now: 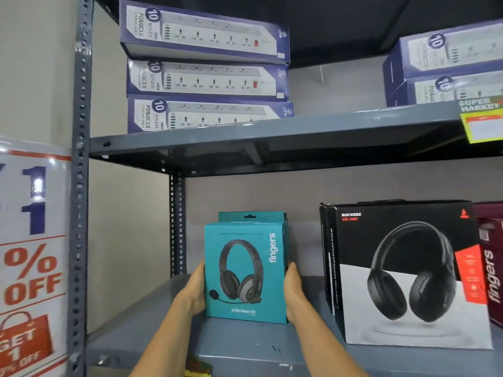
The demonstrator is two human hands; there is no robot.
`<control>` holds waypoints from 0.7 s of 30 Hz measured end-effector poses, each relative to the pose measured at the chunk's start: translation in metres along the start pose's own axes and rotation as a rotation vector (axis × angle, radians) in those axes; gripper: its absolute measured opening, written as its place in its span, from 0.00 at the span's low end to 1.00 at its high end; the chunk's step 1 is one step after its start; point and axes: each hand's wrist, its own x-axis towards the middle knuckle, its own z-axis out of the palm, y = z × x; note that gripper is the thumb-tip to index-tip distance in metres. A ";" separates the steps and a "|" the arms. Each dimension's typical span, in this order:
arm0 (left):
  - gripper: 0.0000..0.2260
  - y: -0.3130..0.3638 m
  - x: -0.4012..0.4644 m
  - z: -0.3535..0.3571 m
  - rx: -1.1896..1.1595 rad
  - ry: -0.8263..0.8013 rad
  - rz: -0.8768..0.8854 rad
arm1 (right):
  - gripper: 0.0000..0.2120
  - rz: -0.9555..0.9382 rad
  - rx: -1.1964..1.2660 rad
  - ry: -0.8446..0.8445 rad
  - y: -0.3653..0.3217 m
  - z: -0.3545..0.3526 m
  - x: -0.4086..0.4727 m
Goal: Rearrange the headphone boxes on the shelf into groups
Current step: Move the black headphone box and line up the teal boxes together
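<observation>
The teal box (246,272) is clasped upright by both sides, left hand (194,291) and right hand (292,288) pressed flat against its edges. It is set on the lower shelf (130,338), directly in front of a matching teal box (251,216), apparently so that like is grouped with like. The black box (402,273) is left well apart.

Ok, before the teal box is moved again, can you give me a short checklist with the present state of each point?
1. Left hand on the left side of the front teal box: ok.
2. Right hand on its right side: ok.
3. Box upright, front facing out: ok.
4. Second teal box directly behind, same group: ok.
5. Free gap to the black Rockerz box: ok.
6. Grip firmness: cannot tell.
</observation>
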 end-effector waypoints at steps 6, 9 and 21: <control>0.23 0.003 -0.021 -0.031 0.005 0.074 0.057 | 0.29 0.019 -0.045 -0.118 0.010 0.016 -0.005; 0.24 0.002 -0.034 -0.042 0.025 0.123 0.065 | 0.30 0.043 -0.056 -0.119 0.019 0.027 -0.014; 0.24 0.006 -0.060 -0.041 0.044 0.146 0.060 | 0.30 0.022 -0.035 -0.136 0.026 0.035 -0.039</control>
